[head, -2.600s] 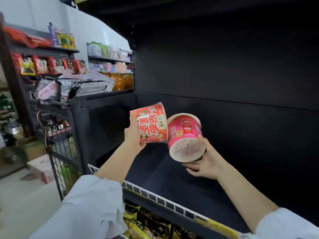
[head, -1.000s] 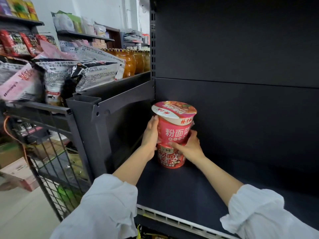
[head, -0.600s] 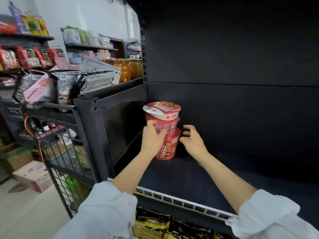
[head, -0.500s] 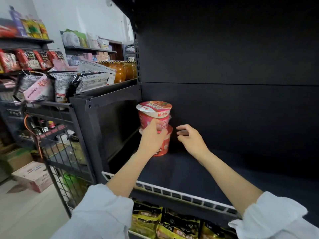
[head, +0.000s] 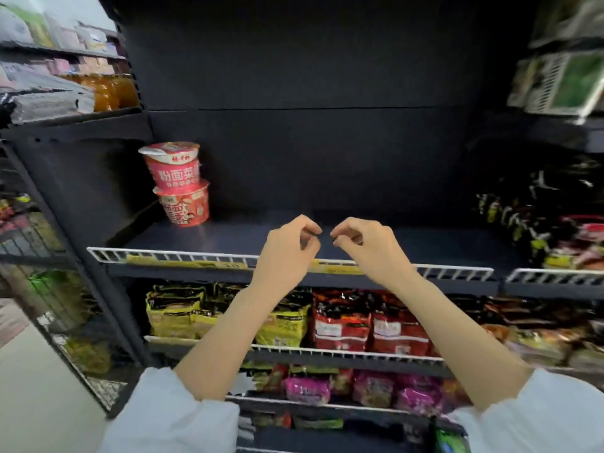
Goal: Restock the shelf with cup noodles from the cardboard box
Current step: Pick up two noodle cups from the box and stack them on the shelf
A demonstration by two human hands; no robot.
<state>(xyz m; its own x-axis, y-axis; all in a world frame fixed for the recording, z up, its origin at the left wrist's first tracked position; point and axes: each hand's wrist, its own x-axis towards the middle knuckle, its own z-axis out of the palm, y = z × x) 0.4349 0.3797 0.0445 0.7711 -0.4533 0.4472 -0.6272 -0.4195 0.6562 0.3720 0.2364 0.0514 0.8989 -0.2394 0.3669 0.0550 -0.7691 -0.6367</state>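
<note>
Two cup noodles stand stacked at the back left corner of the dark shelf point(head: 327, 237). The pink upper cup point(head: 173, 166) sits on the red lower cup point(head: 186, 204). My left hand point(head: 287, 253) and my right hand point(head: 366, 250) hang side by side in front of the shelf's white wire rail, well to the right of the stack. Both hands hold nothing, with their fingers loosely curled. The cardboard box is out of view.
Yellow and red noodle packs point(head: 343, 322) fill the shelf below, pink packs point(head: 307, 387) lower still. Dark packs point(head: 555, 223) crowd the right end of the shelf. A wire rack point(head: 49, 256) and snack shelves stand at left.
Both hands let go of the stacked cups and drew back toward me, to the front of the shelf. My view pulled back and turned right, showing the lower shelves.
</note>
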